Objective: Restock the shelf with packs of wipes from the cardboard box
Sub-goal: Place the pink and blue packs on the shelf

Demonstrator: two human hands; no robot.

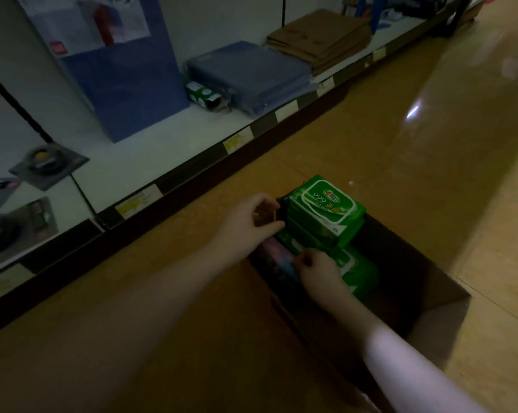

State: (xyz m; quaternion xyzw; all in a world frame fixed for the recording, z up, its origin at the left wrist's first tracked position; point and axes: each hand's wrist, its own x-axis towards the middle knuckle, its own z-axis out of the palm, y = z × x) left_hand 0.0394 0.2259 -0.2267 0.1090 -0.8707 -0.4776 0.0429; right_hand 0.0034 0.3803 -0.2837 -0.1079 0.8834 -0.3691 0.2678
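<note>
An open cardboard box (424,281) stands on the floor with green packs of wipes inside. A stack of green packs (326,213) rises above the box's far end, and another green pack (359,272) lies lower down. My left hand (251,222) reaches over the box's left rim with its fingers curled against the side of the stack. My right hand (317,272) is inside the box, pinching the edge of a pink and blue pack (278,257) that lies along the left wall. The white bottom shelf (150,165) runs along the left.
On the shelf stand a tall blue board (126,84), a small green package (201,92), a stack of grey-blue folders (248,76) and brown envelopes (320,40). Carded items (49,165) lie at the left. Price tags line the shelf edge. Glossy floor spreads right.
</note>
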